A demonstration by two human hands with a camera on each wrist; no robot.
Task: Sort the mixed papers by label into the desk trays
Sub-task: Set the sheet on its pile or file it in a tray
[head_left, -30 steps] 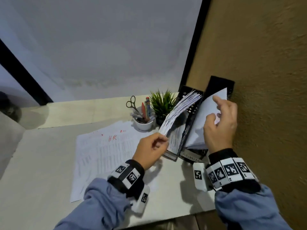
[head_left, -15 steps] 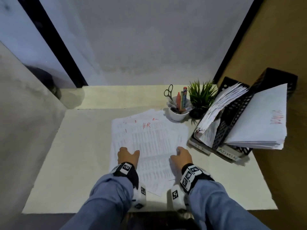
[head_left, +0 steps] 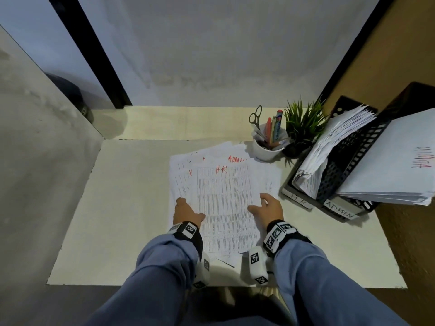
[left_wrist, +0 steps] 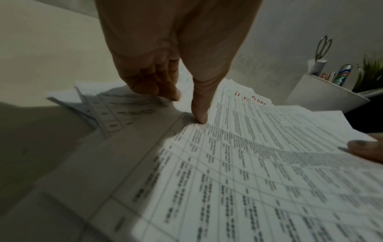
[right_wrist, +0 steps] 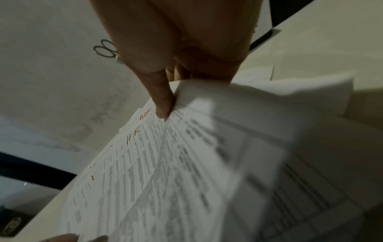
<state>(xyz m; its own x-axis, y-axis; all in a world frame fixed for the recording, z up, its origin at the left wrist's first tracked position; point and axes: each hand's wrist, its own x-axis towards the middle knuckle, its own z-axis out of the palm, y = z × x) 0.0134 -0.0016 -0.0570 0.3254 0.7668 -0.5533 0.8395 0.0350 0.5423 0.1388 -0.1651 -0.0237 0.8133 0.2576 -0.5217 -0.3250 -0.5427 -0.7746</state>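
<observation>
Both hands on the near half of the top sheet. Left hand [head_left: 187, 214]: thumb pressed on top at the sheet's left edge, other fingers curled at or under that edge; looks like a pinch. Right hand [head_left: 267, 209]: thumb on top, fingers under the right edge, which is lifted off the pile, so it pinches the paper.

Held item: white printed table sheet with red "HR" handwritten at its far end [head_left: 224, 203]. Long axis runs straight away from the hands; label end is far from both.

Under it, fanned out beyond the fingertips: loose pile of white printed sheets [head_left: 181, 175], one showing red "ADMIN".

Key relation, my read: the black mesh desk tray labelled HR [head_left: 297, 200] sits to the right of the right hand, near it and well apart from the left. The black mesh tray labelled ADMIN [head_left: 339, 210] is just beyond that, further right. Right hand is nearer, so it likely carries; the sheet's long axis must swing rightward to enter the slot.

Far side: white cup of pens and scissors [head_left: 267, 149], small green plant [head_left: 303, 124].
</observation>
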